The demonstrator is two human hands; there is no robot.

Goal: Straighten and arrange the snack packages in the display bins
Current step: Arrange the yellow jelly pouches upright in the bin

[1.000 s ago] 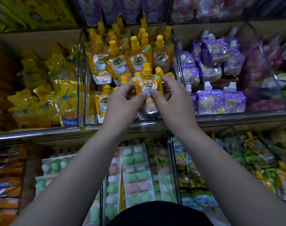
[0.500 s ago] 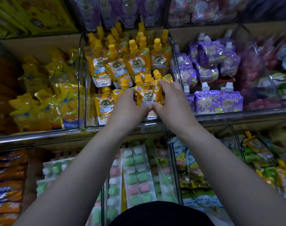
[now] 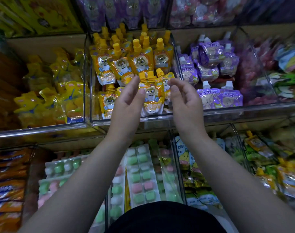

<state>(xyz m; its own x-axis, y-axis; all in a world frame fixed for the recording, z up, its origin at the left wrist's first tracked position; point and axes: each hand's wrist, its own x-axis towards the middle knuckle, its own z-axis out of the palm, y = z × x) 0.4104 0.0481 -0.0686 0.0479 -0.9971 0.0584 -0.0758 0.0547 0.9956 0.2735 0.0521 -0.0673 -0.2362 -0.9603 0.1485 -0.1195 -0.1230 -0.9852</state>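
**Both hands open on either side of an orange spout pouch**

The left hand (image 3: 129, 101) and the right hand (image 3: 185, 100) are raised in front of the middle bin, palms turned toward each other. Neither grips anything. The left fingers are nearly straight, and the right fingers are loosely bent. Between them an orange spout pouch (image 3: 152, 98) stands upright at the front of the clear acrylic bin (image 3: 99, 122). It is a glossy foil pack with a ribbed yellow screw cap, a cartoon animal on its face and a pale, rounded base. The left thumb lies at the pouch's edge; whether it touches cannot be told. The right fingertips sit just beside the pouches next to it.

More pouches of the same kind fill the bin. A back row (image 3: 126, 63) leans slightly, caps up, and another pouch (image 3: 108, 102) stands at the front left, behind the left hand.

The bin to the right holds purple spout pouches (image 3: 219, 98) with white caps: two stand upright at the front, and the rest are heaped behind them. The bin to the left holds crinkled yellow cellophane packets (image 3: 47, 105), piled loosely.

On the shelf below lie long clear blister strips (image 3: 141, 174) of square green, pink and white sweets. Shiny orange wrappers (image 3: 7, 190) are stacked at the far left. Pale pouches printed with a pear figure (image 3: 183, 158) sit beneath the right forearm. A black garment (image 3: 163, 217) fills the bottom edge.
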